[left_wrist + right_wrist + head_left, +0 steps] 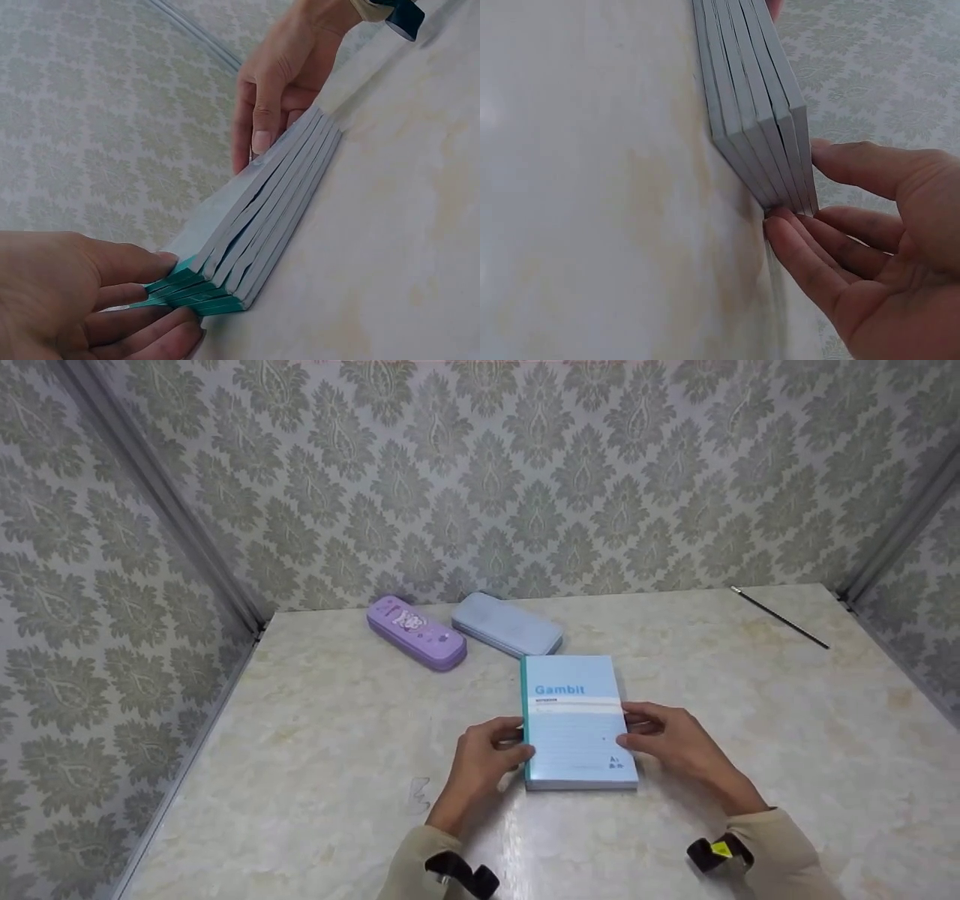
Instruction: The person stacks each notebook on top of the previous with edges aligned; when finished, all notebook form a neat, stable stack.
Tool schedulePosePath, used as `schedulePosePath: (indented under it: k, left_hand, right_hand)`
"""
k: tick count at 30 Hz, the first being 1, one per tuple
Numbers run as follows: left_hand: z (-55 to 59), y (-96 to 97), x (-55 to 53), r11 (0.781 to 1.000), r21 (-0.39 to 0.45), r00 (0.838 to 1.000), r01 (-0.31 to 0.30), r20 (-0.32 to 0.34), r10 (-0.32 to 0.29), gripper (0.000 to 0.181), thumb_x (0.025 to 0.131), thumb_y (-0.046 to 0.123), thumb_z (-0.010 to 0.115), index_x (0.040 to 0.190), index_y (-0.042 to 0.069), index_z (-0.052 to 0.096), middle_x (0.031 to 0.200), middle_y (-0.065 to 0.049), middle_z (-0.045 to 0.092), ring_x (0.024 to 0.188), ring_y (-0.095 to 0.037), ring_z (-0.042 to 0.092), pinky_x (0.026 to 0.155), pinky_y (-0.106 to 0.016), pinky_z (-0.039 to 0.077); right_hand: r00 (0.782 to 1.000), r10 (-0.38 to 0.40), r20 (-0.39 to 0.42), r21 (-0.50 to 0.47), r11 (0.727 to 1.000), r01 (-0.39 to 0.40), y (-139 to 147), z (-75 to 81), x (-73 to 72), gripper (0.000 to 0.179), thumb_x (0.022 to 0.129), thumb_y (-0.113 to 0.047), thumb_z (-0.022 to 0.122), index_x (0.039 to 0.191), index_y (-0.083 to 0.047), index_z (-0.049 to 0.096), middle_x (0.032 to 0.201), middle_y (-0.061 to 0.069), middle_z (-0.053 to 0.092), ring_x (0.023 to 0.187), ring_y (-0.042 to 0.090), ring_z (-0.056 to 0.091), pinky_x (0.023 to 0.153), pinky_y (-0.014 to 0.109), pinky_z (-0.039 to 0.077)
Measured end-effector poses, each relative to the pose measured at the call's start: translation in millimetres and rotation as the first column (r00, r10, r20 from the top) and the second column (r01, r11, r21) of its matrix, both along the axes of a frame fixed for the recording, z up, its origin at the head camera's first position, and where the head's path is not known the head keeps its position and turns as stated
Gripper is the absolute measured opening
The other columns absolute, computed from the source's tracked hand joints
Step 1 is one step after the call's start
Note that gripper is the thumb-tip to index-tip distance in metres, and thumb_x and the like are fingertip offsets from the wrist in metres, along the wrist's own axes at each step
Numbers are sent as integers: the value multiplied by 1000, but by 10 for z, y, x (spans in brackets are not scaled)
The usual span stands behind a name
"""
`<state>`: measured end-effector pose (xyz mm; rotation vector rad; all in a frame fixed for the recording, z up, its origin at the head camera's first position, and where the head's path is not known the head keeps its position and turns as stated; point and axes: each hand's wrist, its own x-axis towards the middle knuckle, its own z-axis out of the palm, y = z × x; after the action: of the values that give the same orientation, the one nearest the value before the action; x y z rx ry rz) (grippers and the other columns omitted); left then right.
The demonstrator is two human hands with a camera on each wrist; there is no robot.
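Observation:
A stack of several notebooks lies on the table, with a light blue "Gambit" cover on top and green spines on the left. My left hand holds the spine side, its thumb at the upper edge and fingers lower down. On the opposite side, my right hand grips the page edges between thumb and fingers. The left wrist view shows the layered near ends of the stack, roughly lined up with small gaps. One corner of the stack sits by the right fingertips in the right wrist view.
Behind the stack lie a purple pencil case with a cartoon print and a pale blue case, which is close to the stack's far edge. A dark pencil lies at the far right. Patterned walls enclose the table.

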<state>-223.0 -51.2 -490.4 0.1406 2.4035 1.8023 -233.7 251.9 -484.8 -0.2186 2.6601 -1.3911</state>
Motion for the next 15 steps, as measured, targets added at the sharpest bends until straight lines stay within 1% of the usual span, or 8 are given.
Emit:
schedulePosePath:
  k: [5, 7, 11, 15]
  left_hand:
    - [12, -17, 6, 999, 47, 999, -19, 31, 17, 42, 92, 0, 81, 133, -1, 70, 121, -15, 74, 106, -26, 75, 85, -37, 62]
    - [11, -23, 6, 998, 51, 999, -20, 36, 18, 43, 92, 0, 81, 133, -1, 70, 121, -15, 74, 108, -26, 74, 85, -37, 62]
    - [1, -28, 1, 998, 54, 999, -17, 39, 15, 43, 92, 2, 82, 133, 0, 70, 123, -14, 74, 111, -27, 72, 86, -36, 62]
    - [-3, -30, -3, 997, 74, 999, -20, 45, 17, 44, 90, 2, 83, 132, -1, 70, 123, -14, 74, 113, -27, 71, 86, -36, 62]
  right_hand:
    - [1000, -10, 14, -23, 1000, 10, 6, -20, -5, 66, 96, -24, 82, 150, 2, 56, 139, 19, 66, 120, 33, 67, 97, 44, 55]
    - [1000, -14, 16, -30, 999, 14, 9, -27, -6, 66, 96, -24, 82, 151, 2, 56, 140, 19, 65, 120, 33, 67, 97, 44, 55]
    - [1000, -25, 10, -31, 999, 25, 15, -47, -2, 66, 95, -26, 83, 151, 1, 57, 140, 18, 66, 118, 31, 67, 95, 41, 55]
    - [1000, -25, 1, -57, 998, 25, 19, -55, 12, 65, 95, -23, 83, 150, 1, 57, 137, 18, 67, 117, 30, 68, 95, 38, 55]
